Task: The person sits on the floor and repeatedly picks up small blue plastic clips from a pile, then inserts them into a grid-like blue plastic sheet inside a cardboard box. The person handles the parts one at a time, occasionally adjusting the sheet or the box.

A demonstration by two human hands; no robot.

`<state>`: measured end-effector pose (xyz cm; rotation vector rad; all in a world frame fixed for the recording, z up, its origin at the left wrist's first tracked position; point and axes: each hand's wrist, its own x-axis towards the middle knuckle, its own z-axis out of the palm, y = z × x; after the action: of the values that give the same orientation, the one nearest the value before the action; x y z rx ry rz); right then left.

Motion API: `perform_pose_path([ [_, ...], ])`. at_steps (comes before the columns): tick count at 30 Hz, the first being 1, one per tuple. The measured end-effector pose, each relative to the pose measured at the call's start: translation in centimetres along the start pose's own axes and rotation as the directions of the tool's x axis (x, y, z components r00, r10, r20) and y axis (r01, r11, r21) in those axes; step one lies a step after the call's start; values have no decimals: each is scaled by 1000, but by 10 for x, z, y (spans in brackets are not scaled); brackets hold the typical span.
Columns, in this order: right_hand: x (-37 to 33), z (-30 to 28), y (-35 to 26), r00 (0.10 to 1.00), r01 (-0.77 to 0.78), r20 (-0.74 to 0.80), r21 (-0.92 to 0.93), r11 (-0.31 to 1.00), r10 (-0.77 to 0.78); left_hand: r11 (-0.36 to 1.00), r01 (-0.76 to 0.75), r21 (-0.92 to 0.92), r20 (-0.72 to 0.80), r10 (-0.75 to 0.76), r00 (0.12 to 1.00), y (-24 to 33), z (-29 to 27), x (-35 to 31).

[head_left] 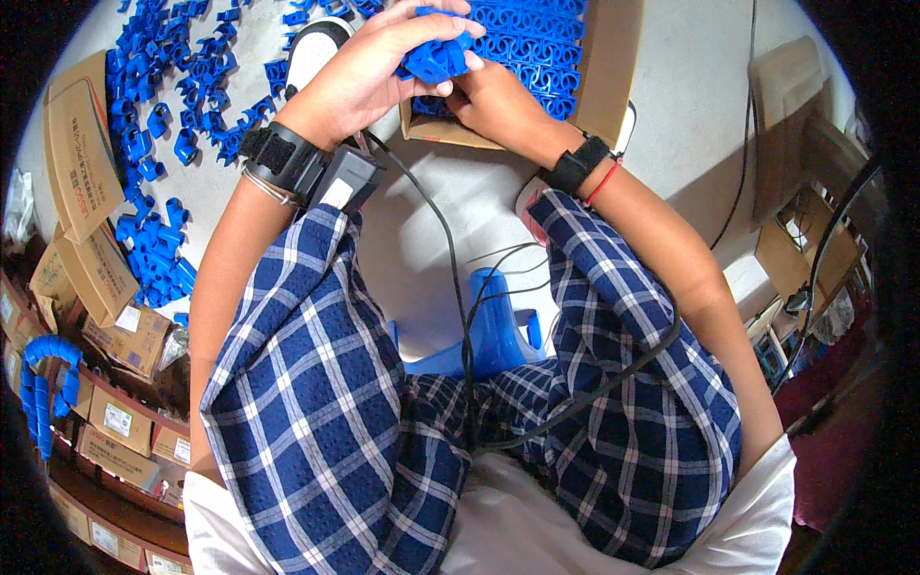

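Note:
My left hand [379,62] is curled round several blue plastic pipe clips [439,59] above the near left corner of an open cardboard box [606,77]. Inside the box, more blue clips [527,48] stand packed in tidy rows. My right hand [503,103] reaches over the box's near wall, close beside the clips in my left hand. Its fingers are mostly hidden there, so what they hold cannot be seen.
Loose blue clips [182,72] are strewn over the floor at the left, with a heap of blue fittings [158,254] nearer. Cardboard flaps [81,144] and shelved boxes [120,417] line the left. Black cables [446,225] hang between my legs, above a blue stool [489,331].

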<state>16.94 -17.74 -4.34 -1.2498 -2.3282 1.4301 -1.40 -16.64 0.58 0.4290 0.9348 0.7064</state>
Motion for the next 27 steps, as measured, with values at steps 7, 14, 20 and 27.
perform_pose_path([
  [7,-1,0,0,1000,11,-18,0,1000,-11,1000,3,1,10,-3,1000,0,-1,1],
  [14,-1,1,-1,999,-18,-43,28,999,19,1000,-4,-7,15,4,1000,0,-1,1],
  [20,-1,-2,-4,1000,-5,2,-50,999,5,1000,-13,-18,34,13,999,-1,-3,1],
  [27,0,-1,-5,1000,4,-1,-48,999,-4,1000,-3,-20,24,4,1000,-1,-4,2],
])
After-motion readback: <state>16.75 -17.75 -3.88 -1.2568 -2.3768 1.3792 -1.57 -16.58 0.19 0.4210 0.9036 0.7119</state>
